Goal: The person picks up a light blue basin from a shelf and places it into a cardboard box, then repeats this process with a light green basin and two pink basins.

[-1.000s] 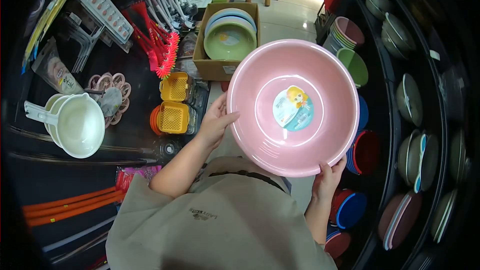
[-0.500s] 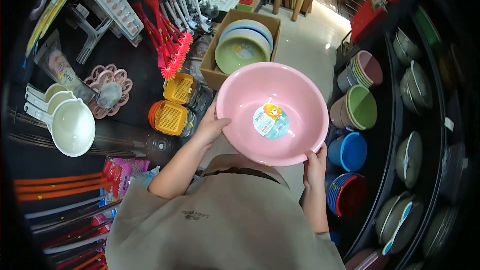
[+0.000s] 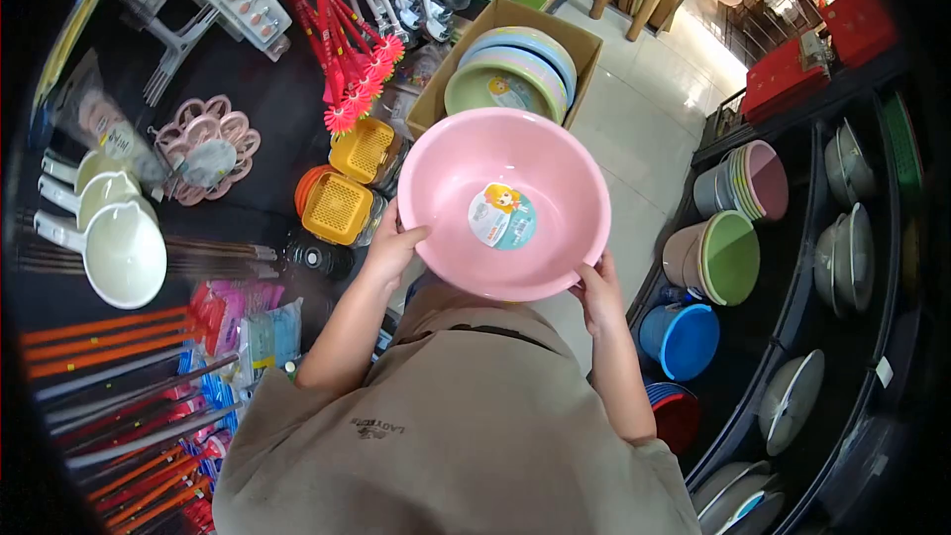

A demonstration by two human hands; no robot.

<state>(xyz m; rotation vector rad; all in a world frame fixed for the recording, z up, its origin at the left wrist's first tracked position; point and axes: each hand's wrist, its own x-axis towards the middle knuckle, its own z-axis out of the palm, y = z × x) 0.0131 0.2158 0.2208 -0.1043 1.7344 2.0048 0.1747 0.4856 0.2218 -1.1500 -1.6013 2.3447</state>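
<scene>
A pink plastic basin (image 3: pixel 555 238) with a round cartoon label (image 3: pixel 502 216) inside is held up in front of my body, its open side facing me. My left hand (image 3: pixel 393 250) grips the rim at the lower left, thumb over the edge. At the lower right, my right hand (image 3: pixel 598 293) pinches the rim in the same way; the fingers beneath are partly hidden. Just beyond the pink basin, a cardboard box (image 3: pixel 586 48) on the floor holds a stack of green and blue basins (image 3: pixel 495 87).
On the right shelf stand stacked buckets, among them a green bucket (image 3: pixel 733 258) and a blue bucket (image 3: pixel 684 340), with metal pot lids (image 3: pixel 792 401) beyond. To the left hang white ladles (image 3: pixel 124 256), red brushes (image 3: pixel 347 59) and yellow baskets (image 3: pixel 339 210). Pale floor tiles (image 3: pixel 624 129) run ahead.
The view has turned, so the shelf goods and the box sit further right or lower. The pink basin appears slightly left and higher, still in both hands.
</scene>
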